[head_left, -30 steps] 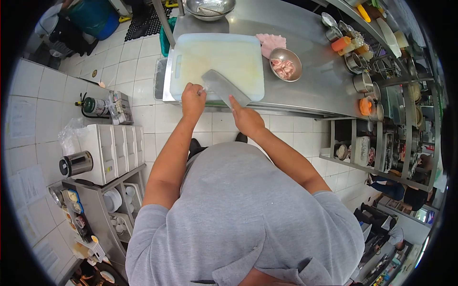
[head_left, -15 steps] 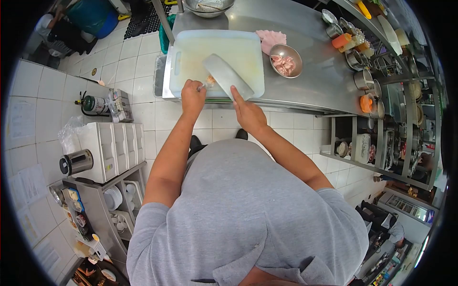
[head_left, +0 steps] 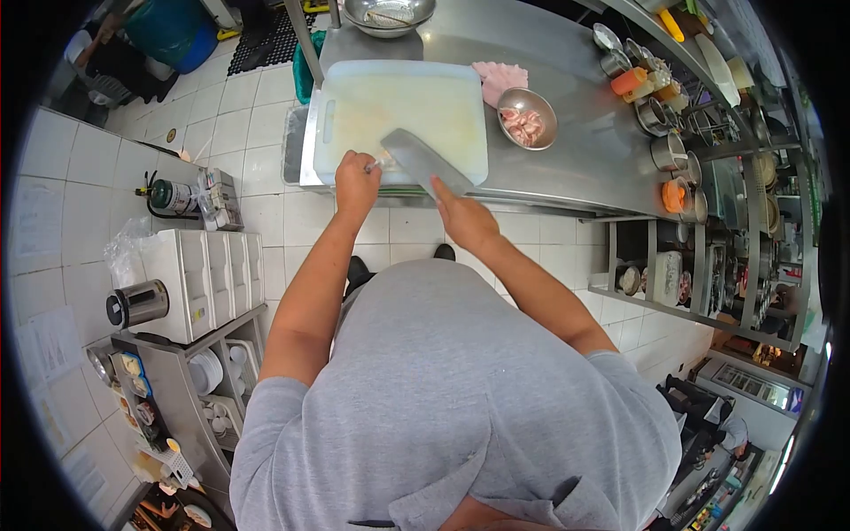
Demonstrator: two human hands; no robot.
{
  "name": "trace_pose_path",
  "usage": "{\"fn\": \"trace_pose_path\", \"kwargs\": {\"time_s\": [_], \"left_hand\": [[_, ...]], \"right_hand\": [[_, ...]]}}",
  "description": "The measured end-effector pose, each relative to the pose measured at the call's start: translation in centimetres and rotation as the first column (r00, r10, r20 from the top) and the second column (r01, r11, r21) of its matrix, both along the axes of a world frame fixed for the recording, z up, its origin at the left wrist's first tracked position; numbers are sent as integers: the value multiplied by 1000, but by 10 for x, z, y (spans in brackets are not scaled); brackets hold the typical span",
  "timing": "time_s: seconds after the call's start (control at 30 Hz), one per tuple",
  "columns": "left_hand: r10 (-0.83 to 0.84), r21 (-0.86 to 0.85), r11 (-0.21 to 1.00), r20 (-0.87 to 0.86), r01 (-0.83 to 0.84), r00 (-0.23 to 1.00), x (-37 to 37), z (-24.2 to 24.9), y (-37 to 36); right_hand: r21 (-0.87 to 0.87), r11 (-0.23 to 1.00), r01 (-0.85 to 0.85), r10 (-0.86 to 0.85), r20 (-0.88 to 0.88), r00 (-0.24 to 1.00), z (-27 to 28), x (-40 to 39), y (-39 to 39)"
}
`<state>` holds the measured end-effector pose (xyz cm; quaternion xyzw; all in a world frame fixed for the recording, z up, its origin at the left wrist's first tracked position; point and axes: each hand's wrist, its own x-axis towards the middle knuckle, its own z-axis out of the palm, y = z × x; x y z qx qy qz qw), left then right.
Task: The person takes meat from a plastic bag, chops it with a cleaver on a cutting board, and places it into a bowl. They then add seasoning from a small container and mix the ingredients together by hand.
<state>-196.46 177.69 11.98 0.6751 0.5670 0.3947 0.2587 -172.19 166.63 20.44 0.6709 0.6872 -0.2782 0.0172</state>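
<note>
Two hands at the near edge of the cutting board (head_left: 398, 102), white plastic, set on the steel bench (head_left: 575, 150) close to its near left corner. Right hand (head_left: 460, 221): fingers wrapped shut around the handle of a cleaver (head_left: 421, 159), index finger laid along the spine, broad blade tilted and resting low over the board's near edge. Left hand (head_left: 354, 181): fingers curled together, pinching a small pale piece of meat (head_left: 381, 162) just beside the blade; too small to tell the cut or how much of it remains whole. Board otherwise bare and wet-looking, no pile of slices on it. Steel bowl (head_left: 527, 117) just off the board's right edge, partly filled with pink raw meat pieces, judged to be portions already cut. Pink cloth (head_left: 496, 78) touching the board's far right corner, behind the bowl. Larger steel bowl (head_left: 390, 13) past the board's far edge, contents unclear. Row of small metal cups and an orange container (head_left: 630, 81) along the bench's far right side. Progress, as a judgement: most of the cutting apparently done, with only the one small piece in hand on the board; no uncut stock visible anywhere on the bench. Left to do, by the look of it: finishing that piece and moving it to the bowl.
</note>
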Motion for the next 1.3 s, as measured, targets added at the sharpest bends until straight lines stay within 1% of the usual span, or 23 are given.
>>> {"fn": "trace_pose_path", "kwargs": {"time_s": [0.07, 0.13, 0.17, 0.23, 0.27, 0.33, 0.37, 0.43, 0.47, 0.53, 0.63, 0.7, 0.77, 0.87, 0.9, 0.97, 1.0, 1.07, 1.1, 1.13, 1.2, 1.23, 1.3], "left_hand": [[-5, -6, 1000, 29, 5, 1000, 0, -1, -1], [-9, 11, 1000, 32, 9, 999, 0, -2, 2], [-13, 27, 1000, 37, 12, 999, 0, -3, 0], [-10, 17, 1000, 34, 9, 999, 1, -2, -1], [-3, 9, 1000, 29, 3, 1000, 1, -1, 0], [5, 15, 1000, 32, -5, 999, 1, 1, 7], [-12, 0, 1000, 23, 12, 1000, -1, 0, 1], [-13, 5, 1000, 31, 13, 999, 0, -1, 2], [-4, 10, 1000, 44, 4, 999, 1, -3, 1], [-7, 5, 1000, 36, 7, 999, 1, -4, -3], [-11, 4, 1000, 28, 11, 1000, 0, 2, 4], [-16, -44, 999, 19, 17, 1000, -2, -3, -1], [-6, -7, 1000, 14, 6, 1000, 0, 0, 3], [4, -9, 1000, 43, -3, 999, 1, -3, 2], [1, -9, 1000, 45, 0, 999, 1, -3, -1], [-2, 15, 1000, 10, 2, 1000, 0, -2, 2], [12, 35, 999, 14, -12, 1000, 0, 0, 12], [-13, -21, 1000, -22, 13, 1000, -3, -1, 5], [-15, -24, 1000, -24, 14, 1000, -3, -2, 5], [-8, -14, 1000, 2, 8, 1000, -2, -2, 6], [-8, -19, 1000, 27, 8, 1000, -1, -2, -1], [-6, -16, 1000, 36, 7, 999, -1, -1, -2], [-9, 4, 1000, 46, 8, 999, 0, 2, 2]], "right_hand": [[14, 1000, 23, -23, -19, 1000, 13, -7, -5], [164, 985, 44, -33, -70, 997, 15, -10, -9], [157, 987, 47, -37, -70, 997, 4, -7, -12], [-65, 998, 4, -5, -16, 1000, -15, -2, -11], [-61, 998, 5, -6, -13, 1000, -14, -1, -10], [27, 1000, -12, 12, -1, 1000, -8, 1, 0], [17, 1000, -5, 6, -6, 1000, 0, -3, -4], [204, 977, 67, -38, -143, 989, 14, -4, 1], [198, 978, 64, -36, -142, 989, 9, -3, 2], [36, 999, 22, -21, -20, 1000, -7, 0, -4], [-4, 1000, -14, 14, -31, 999, -18, 4, -2], [50, 999, -10, 12, -50, 999, -16, 11, 6], [108, 993, 49, -39, -89, 995, 8, 7, 5], [147, 989, 35, -24, -77, 997, -3, 5, -3], [146, 989, 38, -27, -75, 997, -11, 7, -9], [-7, 1000, -11, 11, 0, 1000, -17, 6, -8], [13, 1000, -25, 25, 4, 1000, -17, 12, 4], [71, 997, -5, 5, 0, 1000, -6, 10, -1], [145, 989, 17, -10, -49, 999, -9, 11, -1], [141, 990, 16, -9, -50, 999, -8, 10, -1], [242, 970, 34, -16, -77, 997, -6, 6, -8], [239, 970, 40, -22, -79, 997, -12, 7, -12], [-38, 999, -16, 15, -15, 1000, -24, 12, -14]]}}
